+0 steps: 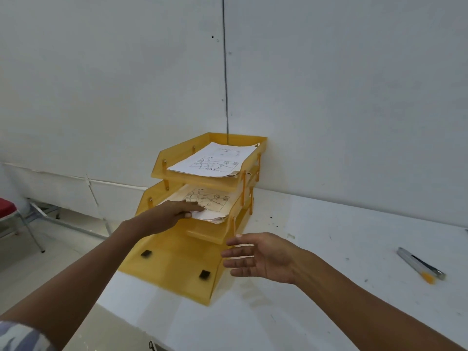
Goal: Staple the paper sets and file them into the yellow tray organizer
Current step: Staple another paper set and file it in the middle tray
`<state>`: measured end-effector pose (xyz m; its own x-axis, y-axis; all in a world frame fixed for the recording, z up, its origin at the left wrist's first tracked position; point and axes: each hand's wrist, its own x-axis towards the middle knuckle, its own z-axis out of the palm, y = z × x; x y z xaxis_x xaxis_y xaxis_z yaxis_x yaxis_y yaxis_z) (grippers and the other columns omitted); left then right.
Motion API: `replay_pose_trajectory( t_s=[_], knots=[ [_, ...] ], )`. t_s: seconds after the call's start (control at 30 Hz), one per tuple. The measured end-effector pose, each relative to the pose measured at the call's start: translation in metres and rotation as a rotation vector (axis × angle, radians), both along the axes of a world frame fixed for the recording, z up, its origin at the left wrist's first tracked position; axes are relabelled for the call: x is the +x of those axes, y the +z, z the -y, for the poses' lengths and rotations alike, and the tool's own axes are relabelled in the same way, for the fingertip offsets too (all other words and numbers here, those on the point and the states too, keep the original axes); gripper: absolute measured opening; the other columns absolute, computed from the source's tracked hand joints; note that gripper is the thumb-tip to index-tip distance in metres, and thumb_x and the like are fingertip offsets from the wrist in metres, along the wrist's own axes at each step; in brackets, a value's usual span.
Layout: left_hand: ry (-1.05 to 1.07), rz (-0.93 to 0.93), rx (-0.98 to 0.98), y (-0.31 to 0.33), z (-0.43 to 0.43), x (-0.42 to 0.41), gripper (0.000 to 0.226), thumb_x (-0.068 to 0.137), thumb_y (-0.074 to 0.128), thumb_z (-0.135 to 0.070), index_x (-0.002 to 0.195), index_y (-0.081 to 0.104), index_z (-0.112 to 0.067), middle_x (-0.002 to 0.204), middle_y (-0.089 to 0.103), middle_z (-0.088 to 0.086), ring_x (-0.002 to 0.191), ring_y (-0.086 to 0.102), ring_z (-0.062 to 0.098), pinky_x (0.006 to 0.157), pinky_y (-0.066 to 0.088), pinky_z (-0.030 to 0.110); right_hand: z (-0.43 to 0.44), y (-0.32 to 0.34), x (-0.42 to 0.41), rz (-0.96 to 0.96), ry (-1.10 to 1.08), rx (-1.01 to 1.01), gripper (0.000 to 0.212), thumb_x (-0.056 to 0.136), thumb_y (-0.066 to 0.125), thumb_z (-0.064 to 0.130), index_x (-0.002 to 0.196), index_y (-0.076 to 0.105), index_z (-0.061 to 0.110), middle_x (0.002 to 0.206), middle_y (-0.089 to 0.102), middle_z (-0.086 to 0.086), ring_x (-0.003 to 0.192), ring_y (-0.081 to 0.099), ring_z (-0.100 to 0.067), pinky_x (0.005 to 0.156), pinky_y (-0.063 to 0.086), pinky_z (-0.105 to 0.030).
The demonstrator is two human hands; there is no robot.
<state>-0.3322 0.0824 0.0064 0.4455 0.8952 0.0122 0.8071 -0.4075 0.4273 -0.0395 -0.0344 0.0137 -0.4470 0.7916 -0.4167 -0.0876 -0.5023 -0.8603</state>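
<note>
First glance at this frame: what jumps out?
The yellow tray organizer dominates: three tiers against the wall, at the left end of the white table, with a top stack of printed sheets. The left hand rests on the middle stack, while the right hand hovers, fingers straight, by the organizer's front right corner. A stapler lies far right.

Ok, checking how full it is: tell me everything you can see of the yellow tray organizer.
The yellow tray organizer is translucent plastic, three stepped tiers on posts, upright on the white table by the wall. Printed papers lie in the top and middle tiers; the bottom shows two dark pads. The left hand rests on the middle papers; the right hand hovers beside.
</note>
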Motion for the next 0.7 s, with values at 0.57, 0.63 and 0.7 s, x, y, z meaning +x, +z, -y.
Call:
replay_pose_trajectory(
  t_s=[0.57, 0.63, 0.7],
  knots=[
    [-0.195, 0.308, 0.631, 0.044, 0.058, 0.125, 0.031, 0.094, 0.061, 0.008, 0.109, 0.074, -0.016, 0.101, 0.073, -0.010, 0.090, 0.069, 0.005, 0.075, 0.056, 0.021, -0.006, -0.011, 0.090, 0.328, -0.263, 0.256, 0.024, 0.098, 0.053, 0.019, 0.114, 0.066, 0.007, 0.115, 0.071, -0.014, 0.092, 0.071, -0.026, 0.083, 0.060, -0.042],
    [-0.247, 0.336, 0.578, 0.038, 0.064, 0.164, 0.030, 0.095, 0.060, 0.005, 0.109, 0.074, -0.017, 0.102, 0.074, -0.011, 0.090, 0.069, 0.006, 0.075, 0.054, 0.020, -0.004, -0.014, 0.118, 0.442, -0.327, 0.297, 0.023, 0.099, 0.052, 0.021, 0.113, 0.066, 0.011, 0.112, 0.072, -0.010, 0.088, 0.069, -0.021, 0.080, 0.060, -0.038],
    [-0.267, 0.375, 0.452, 0.025, 0.063, 0.214, 0.031, 0.098, 0.057, 0.002, 0.109, 0.073, -0.022, 0.101, 0.073, -0.015, 0.092, 0.068, 0.003, 0.077, 0.053, 0.018, 0.003, -0.019, 0.156, 0.534, -0.411, 0.303, 0.022, 0.100, 0.050, 0.021, 0.113, 0.065, 0.012, 0.111, 0.071, -0.008, 0.087, 0.066, -0.019, 0.079, 0.059, -0.035]
  ],
)
